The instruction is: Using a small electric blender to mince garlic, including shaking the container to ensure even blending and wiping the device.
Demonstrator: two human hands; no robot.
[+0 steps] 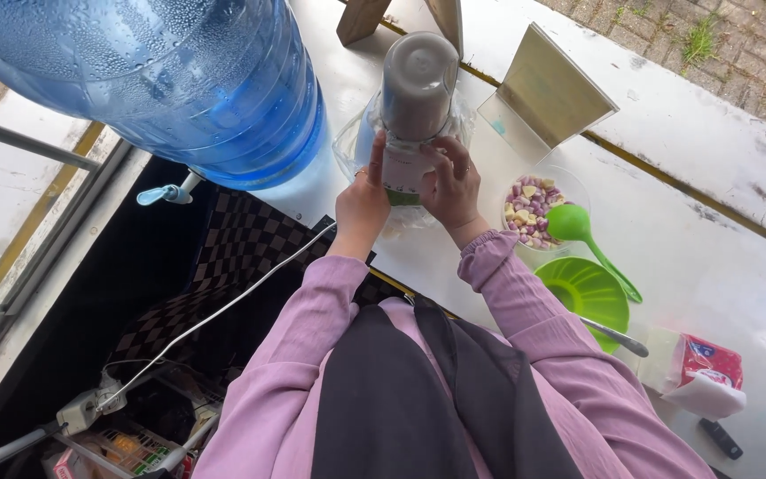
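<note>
Head view: left hand (361, 206) and right hand (450, 184) clamp the grey-lidded cylindrical blender jar (414, 111), steadying it upright; clear bowl of diced pieces (529, 210) at three o'clock.

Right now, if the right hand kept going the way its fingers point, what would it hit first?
The right hand already grips the tall grey-lidded blender jar; its fingers point toward the left hand, so the jar blocks it first.
</note>
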